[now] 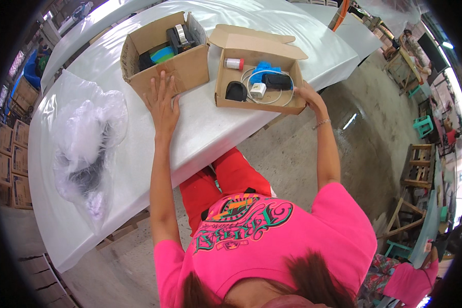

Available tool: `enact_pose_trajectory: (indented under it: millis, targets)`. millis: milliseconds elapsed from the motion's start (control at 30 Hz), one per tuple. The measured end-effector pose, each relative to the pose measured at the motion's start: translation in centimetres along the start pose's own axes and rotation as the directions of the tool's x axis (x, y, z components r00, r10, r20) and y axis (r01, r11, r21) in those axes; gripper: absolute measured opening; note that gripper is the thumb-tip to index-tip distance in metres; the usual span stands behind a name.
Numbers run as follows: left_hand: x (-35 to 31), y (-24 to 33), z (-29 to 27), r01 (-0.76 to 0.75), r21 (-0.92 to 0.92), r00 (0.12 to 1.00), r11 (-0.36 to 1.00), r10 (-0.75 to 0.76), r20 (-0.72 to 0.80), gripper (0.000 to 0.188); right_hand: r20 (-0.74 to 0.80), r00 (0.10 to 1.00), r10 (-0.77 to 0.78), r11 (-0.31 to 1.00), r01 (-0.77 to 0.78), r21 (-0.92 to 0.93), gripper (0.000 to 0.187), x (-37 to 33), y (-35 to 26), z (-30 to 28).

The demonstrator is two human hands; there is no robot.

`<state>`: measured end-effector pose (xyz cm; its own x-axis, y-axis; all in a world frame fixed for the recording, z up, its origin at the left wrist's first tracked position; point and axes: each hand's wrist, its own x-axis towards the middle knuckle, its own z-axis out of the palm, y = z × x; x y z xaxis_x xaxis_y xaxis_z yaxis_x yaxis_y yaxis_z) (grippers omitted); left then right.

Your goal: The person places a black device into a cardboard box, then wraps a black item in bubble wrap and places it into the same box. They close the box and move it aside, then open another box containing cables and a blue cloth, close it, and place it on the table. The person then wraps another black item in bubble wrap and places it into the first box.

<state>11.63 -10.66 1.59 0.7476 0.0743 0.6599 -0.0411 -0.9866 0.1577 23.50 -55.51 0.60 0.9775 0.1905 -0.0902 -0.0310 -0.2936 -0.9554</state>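
My left hand (162,100) rests with fingers spread against the front of a deep open cardboard box (194,68). Inside that box lie black items (179,40) and something blue and green (162,54). To its right stands a shallow cardboard box (256,105), its flap lid folded back. My right hand (310,96) grips this box's near right corner; the fingertips are partly hidden. It holds a white charger plug (258,91), a white cable (285,104), a black oblong item (277,81), crumpled blue material (264,67), a red-and-white cylinder (234,63) and a black rounded piece (236,91).
A clear plastic bag (90,133) lies left of my left arm on the white-covered table (138,169). Stacked cartons (13,159) stand at far left. Wooden stands (418,164), teal stools (422,126) and other people (413,282) are at the right.
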Motion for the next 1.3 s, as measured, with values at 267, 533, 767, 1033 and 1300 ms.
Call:
enact_pose_trajectory:
  millis: [267,533,767,1033,1300]
  targets:
    - [1.3,-2.6,1.8,0.005,0.04,0.999,0.999,-0.007,0.033,0.067,0.051,0.988,0.143,0.981,-0.148,0.123,0.073,-10.2,-4.5,6.8]
    - [3.5,-8.0,0.5,0.11,-0.477,0.989,0.872,-0.047,0.141,0.039,0.013,0.998,-0.06,0.992,0.058,0.113,0.082,-15.2,-2.2,18.3]
    - [3.0,-5.5,-3.3,0.194,-0.44,0.951,0.877,-0.057,0.305,0.037,0.028,0.997,0.069,0.978,-0.073,0.195,0.066,-17.7,-2.9,19.5]
    - [2.3,-0.2,-3.3,0.146,-0.542,0.94,0.828,0.055,0.336,0.03,-0.199,0.957,0.213,0.6,0.033,0.799,0.068,-10.4,-1.9,10.6]
    - [1.7,2.2,-0.6,0.178,-0.587,0.828,0.789,0.202,0.523,0.022,-0.23,0.971,0.067,0.646,0.133,0.752,0.056,-2.8,-0.8,4.6]
